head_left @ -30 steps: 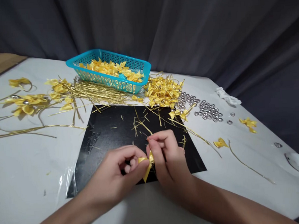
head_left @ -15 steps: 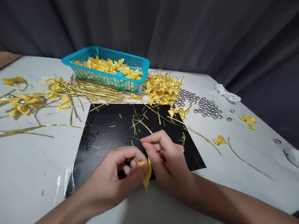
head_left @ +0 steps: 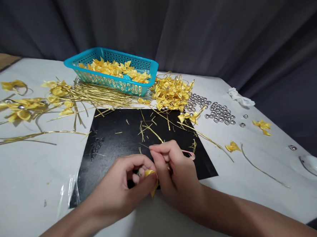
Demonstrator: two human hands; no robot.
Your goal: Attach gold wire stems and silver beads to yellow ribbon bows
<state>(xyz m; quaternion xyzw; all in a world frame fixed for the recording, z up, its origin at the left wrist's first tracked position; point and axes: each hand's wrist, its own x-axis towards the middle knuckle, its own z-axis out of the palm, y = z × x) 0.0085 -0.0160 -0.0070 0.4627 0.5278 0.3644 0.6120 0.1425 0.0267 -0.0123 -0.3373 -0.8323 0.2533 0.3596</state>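
Observation:
My left hand [head_left: 135, 177] is closed, with thumb and forefinger pinching a folded yellow ribbon piece [head_left: 150, 173] low over the black mat. Right beside it, my right hand [head_left: 174, 167] is closed too, its thumb and forefinger pressed together. A little gold wire [head_left: 168, 165] shows between its fingers, mostly hidden. One thin strand [head_left: 144, 146] meets the right fingertips; whether it is held or lies on the mat I cannot tell. Past the right knuckles a pink-handled tool [head_left: 190, 154] shows in part.
Wire scraps lie on the black mat [head_left: 111, 135]. Behind it stand a blue basket [head_left: 97, 79] of yellow ribbon pieces, gold wires [head_left: 100, 95] and a pile of ribbon flowers [head_left: 173, 92]. Silver beads [head_left: 219, 113] and a white mouse-shaped object [head_left: 315, 166] are on the right.
Both hands stay close together. The ribbon piece is now more hidden behind my left thumb. My right hand has turned slightly, and more of the pink-handled tool shows.

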